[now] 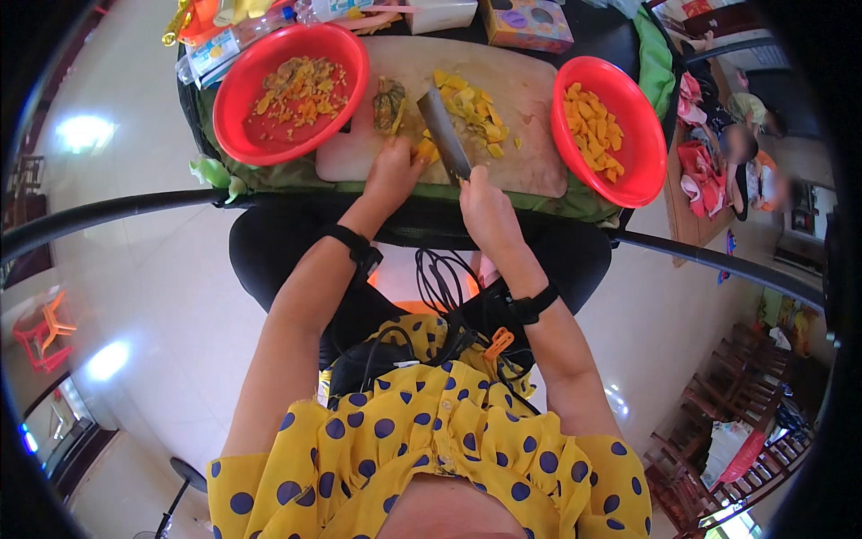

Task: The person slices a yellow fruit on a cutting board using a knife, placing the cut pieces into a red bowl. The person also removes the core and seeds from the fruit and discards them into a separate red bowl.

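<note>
My right hand (487,205) is closed round the handle of a cleaver (440,128), its dark blade tilted up and to the left over the cutting board (530,153). At the board's near edge my left hand (393,172) grips a small orange piece of pumpkin (426,151), just left of the blade. Beyond that hand lies a pumpkin chunk (388,103) with green mottled rind. A heap of yellow-green pumpkin peelings (469,106) is spread right of the cleaver. The fingertips of my left hand are partly hidden.
A red basin (235,148) with seeds and pulp stands left of the board. Another red basin (639,180) on the right holds cut pumpkin pieces. Behind are a plastic bottle (220,52) and a tissue box (527,24). Cables (440,278) hang over my lap. People sit far right.
</note>
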`<state>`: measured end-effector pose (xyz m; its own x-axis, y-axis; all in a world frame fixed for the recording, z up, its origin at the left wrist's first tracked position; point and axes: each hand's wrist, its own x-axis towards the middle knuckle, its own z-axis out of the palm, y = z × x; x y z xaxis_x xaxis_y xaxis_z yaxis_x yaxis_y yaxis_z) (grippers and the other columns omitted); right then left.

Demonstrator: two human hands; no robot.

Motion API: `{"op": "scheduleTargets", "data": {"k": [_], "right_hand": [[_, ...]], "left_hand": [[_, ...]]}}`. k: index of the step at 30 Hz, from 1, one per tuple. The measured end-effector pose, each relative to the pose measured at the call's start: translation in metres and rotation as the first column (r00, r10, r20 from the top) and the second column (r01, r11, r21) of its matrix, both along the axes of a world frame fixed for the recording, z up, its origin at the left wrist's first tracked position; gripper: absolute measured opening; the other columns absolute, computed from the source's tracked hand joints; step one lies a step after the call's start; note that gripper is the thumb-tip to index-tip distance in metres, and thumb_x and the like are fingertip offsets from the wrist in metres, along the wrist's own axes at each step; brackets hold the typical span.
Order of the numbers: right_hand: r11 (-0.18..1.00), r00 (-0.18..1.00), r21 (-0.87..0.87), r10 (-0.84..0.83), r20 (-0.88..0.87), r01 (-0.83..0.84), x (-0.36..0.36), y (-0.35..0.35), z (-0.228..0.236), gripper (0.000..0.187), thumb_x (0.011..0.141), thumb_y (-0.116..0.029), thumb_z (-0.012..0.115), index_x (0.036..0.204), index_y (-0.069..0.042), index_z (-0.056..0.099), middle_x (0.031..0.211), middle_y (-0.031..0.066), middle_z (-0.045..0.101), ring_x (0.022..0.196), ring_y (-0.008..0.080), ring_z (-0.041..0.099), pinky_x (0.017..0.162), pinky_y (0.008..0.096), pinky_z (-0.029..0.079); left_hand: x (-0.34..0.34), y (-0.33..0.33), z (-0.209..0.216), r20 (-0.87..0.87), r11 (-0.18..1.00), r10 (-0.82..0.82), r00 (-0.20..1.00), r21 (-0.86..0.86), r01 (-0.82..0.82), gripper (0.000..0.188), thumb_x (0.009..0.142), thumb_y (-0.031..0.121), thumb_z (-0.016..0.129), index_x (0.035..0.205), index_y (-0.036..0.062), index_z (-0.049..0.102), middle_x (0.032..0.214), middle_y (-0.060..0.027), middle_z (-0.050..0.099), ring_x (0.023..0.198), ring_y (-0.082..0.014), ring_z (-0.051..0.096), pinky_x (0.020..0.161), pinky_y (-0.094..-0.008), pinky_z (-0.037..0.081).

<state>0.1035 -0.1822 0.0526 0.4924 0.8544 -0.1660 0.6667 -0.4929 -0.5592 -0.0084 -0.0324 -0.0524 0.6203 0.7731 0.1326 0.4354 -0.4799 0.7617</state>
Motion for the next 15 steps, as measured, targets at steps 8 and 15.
{"op": "scheduleTargets", "data": {"k": [8,15], "right_hand": [[0.998,0.999,0.043,0.039,-0.028,-0.038,0.013,0.003,-0.02,0.019,0.099,-0.017,0.05,0.099,-0.001,0.041,0.076,0.0307,0.062,0.078,0.051,0.062,0.067,0.0595,0.047],[0.999,0.999,-0.032,0.032,0.006,-0.032,0.01,-0.001,-0.01,0.02,0.1,-0.019,0.049,0.098,-0.001,0.041,0.076,0.0289,0.063,0.076,0.0501,0.062,0.065,0.0587,0.047]], "left_hand": [[0.0,0.0,0.001,-0.024,0.998,-0.056,0.998,-0.011,0.055,0.026,0.086,0.017,0.072,0.091,-0.004,0.058,0.092,-0.0245,0.061,0.085,-0.0438,0.061,0.073,-0.0493,0.049],[0.0,-0.002,0.005,-0.054,0.998,-0.025,0.998,-0.056,0.022,0.027,0.084,0.017,0.073,0.09,-0.004,0.057,0.092,-0.0246,0.06,0.086,-0.0432,0.06,0.074,-0.0488,0.049]]}}
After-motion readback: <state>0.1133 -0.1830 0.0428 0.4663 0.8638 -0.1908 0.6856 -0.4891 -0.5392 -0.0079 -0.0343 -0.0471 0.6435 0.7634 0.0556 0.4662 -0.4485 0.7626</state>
